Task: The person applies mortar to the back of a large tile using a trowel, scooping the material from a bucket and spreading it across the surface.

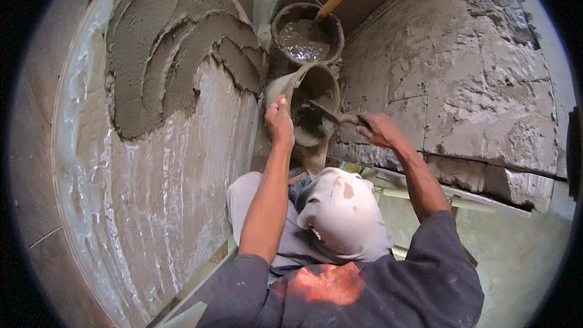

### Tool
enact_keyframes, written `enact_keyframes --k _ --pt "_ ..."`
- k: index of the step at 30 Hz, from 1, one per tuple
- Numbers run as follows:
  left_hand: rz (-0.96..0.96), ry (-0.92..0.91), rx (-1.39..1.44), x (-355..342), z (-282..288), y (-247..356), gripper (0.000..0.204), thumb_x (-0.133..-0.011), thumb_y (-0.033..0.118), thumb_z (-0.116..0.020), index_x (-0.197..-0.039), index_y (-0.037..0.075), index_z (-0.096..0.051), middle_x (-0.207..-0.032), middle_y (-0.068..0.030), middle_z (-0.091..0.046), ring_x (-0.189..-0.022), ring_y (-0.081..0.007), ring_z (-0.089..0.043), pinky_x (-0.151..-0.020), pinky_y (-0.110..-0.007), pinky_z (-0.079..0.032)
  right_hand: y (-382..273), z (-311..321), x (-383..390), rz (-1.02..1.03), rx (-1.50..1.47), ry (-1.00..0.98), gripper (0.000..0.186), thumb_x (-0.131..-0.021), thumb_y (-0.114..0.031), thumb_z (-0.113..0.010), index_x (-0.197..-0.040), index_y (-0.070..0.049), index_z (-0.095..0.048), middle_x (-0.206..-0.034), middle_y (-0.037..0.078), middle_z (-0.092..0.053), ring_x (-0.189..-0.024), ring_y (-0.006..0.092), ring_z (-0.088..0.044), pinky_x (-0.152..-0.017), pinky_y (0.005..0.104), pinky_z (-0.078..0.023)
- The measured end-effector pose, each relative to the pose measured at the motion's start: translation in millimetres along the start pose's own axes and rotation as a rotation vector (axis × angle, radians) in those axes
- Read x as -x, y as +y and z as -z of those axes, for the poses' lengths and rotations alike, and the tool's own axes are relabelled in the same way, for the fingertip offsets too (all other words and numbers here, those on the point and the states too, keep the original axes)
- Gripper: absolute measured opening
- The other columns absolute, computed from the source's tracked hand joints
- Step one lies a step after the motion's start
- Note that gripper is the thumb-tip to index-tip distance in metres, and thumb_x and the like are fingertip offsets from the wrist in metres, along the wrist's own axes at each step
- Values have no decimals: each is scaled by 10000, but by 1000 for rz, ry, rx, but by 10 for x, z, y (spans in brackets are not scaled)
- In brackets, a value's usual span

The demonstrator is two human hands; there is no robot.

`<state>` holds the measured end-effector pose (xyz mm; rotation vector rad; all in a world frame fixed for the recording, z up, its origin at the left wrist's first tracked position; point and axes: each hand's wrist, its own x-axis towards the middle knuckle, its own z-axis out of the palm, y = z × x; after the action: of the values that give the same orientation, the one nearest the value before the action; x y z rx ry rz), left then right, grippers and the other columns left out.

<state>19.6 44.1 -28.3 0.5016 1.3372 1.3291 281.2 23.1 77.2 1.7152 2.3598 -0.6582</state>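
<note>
My left hand [280, 123] grips the left rim of a mortar-smeared bucket [280, 90], which tilts with its mouth toward me. In my right hand [382, 130] is the handle of a trowel [328, 112], its blade reaching into the bucket. Grey mortar coats the bucket's inside; how much lies at the bottom cannot be made out. To my left stands a large wet panel [176, 188], with thick grey mortar [182, 42] spread in curved ridges over its upper part.
Behind the tilted bucket stands a second bucket [337, 54] of murky water, with a wooden handle [330, 6] sticking out. A rough block surface [449, 91] smeared with mortar fills the right side. My bent knee [346, 212] is just below the tilted bucket.
</note>
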Motion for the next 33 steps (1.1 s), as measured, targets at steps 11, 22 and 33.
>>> enact_keyframes --k 11,22,33 --pt "-201 -107 -213 100 -85 -112 256 -938 178 -534 -1077 -1 -653 -962 -35 -642 -880 -120 -560 -814 -270 -440 262 -567 -440 -3 223 -53 296 -812 -239 -585 -1041 -62 -526 -726 237 -607 -739 404 -631 -625 509 -490" --pt "-59 -204 -16 102 -136 -195 248 -940 161 -537 -1094 -8 -631 -1006 -32 -631 -937 -122 -560 -877 -274 -420 52 -1494 -121 -161 -515 -140 533 -877 -447 -562 -1171 -2 -575 -1100 250 -622 -1037 342 -607 -883 427 -453" --pt "47 -215 175 43 -41 -67 220 -947 147 -528 -1065 -8 -630 -989 -32 -614 -911 -107 -539 -851 -266 -421 -269 -1423 44 -335 -1288 -383 391 -904 -383 -572 -1000 -5 -544 -643 44 -557 -444 115 -505 -409 266 -411"
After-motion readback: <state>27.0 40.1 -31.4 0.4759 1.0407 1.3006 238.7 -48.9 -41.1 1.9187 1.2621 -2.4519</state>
